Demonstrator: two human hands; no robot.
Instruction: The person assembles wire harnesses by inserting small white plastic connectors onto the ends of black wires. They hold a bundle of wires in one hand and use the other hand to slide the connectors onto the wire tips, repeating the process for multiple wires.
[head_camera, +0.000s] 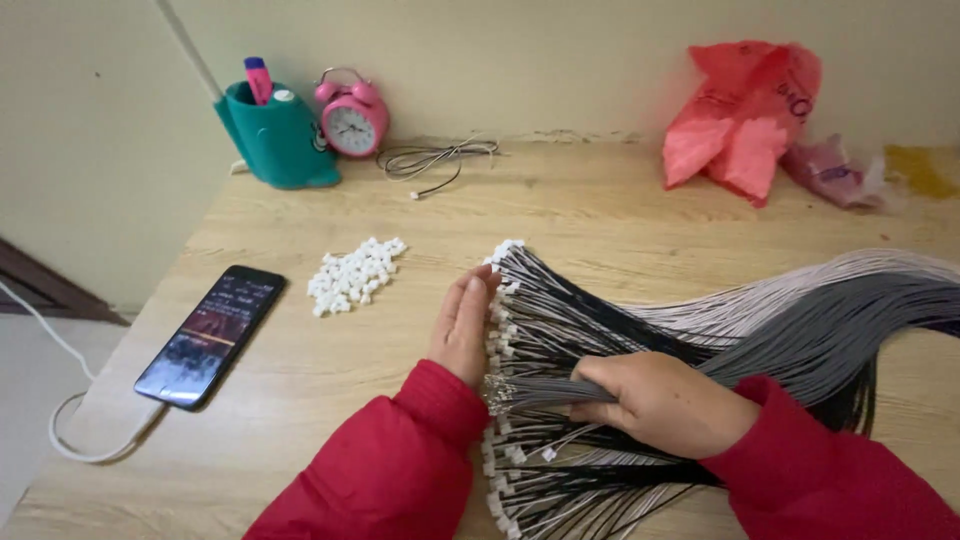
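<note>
A wide fan of thin black, grey and white wires (760, 320) with small white plugs on their ends lies across the wooden table (560, 210). My left hand (462, 325) stands flat and upright against the row of plug ends. My right hand (660, 400) is closed around a small grey bunch of wires (540, 390) whose bare metal tips point left. Both arms are in red sleeves. A little heap of loose white plastic plugs (352, 274) sits to the left of my left hand.
A black phone (212, 334) with a lit screen lies at the left edge, on a white cable. At the back stand a teal pen holder (278, 135), a pink alarm clock (351, 118), a coiled wire (435, 160) and a red plastic bag (745, 115).
</note>
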